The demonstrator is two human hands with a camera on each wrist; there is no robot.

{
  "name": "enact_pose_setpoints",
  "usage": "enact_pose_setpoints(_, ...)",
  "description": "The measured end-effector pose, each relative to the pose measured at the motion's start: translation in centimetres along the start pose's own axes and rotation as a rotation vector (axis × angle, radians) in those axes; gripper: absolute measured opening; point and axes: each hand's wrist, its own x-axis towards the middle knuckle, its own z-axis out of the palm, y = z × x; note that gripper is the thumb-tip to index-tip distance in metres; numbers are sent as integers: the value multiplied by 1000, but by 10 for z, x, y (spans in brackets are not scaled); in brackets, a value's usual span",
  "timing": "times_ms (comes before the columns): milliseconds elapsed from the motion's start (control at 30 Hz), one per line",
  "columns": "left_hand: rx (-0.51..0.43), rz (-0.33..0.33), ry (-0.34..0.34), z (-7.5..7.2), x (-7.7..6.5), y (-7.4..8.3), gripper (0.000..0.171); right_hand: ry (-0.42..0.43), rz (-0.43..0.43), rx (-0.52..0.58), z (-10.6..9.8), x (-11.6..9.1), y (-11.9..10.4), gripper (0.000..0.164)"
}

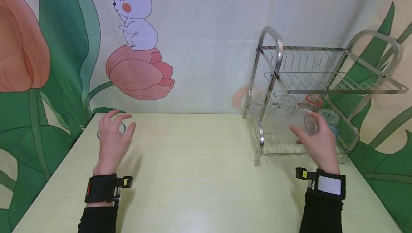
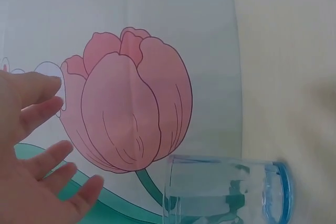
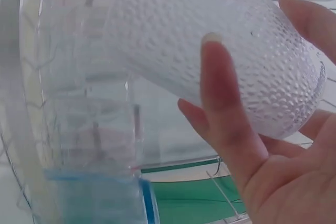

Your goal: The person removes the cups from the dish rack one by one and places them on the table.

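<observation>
My right hand (image 1: pixel 320 142) holds a clear drinking glass (image 1: pixel 311 124) at the front of the metal dish rack (image 1: pixel 259 133), below its upper shelf. In the right wrist view this glass (image 3: pixel 178 40) is tilted and has a dimpled surface, with the thumb and fingers (image 3: pixel 223 87) around it. At the table's far left, my left hand (image 1: pixel 113 142) has loosely bent, spread fingers and holds nothing. Beside it in the left wrist view stands a clear glass with a blue rim (image 2: pixel 210 195), rim down on the table; the head view mostly hides it behind the hand.
Several clear glasses stand on the rack's lower shelf, among them a red-rimmed glass (image 1: pixel 313 101) and a blue-rimmed glass (image 3: pixel 100 198). The wire upper shelf (image 1: pixel 322 79) overhangs them. A pale table (image 1: pixel 199 168) meets a printed cloth backdrop (image 1: pixel 206 47).
</observation>
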Motion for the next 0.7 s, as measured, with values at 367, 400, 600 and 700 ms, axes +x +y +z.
enact_pose_setpoints(367, -85, -68, -109, 16, -5, 27, 31, 21, 20, 190, 10, -12, -24, 79)
enact_pose_setpoints(400, -98, -71, -118, 19, -5, 30, 31, 26, 16, 214, 11, -13, -26, 77)
enact_pose_setpoints(600, -148, -105, -172, 35, -8, 47, 34, 15, -30, 422, 27, -19, -41, 69)
enact_pose_setpoints(700, -177, -117, -188, 42, -9, 53, 35, -3, -39, 516, 39, -21, -47, 68)
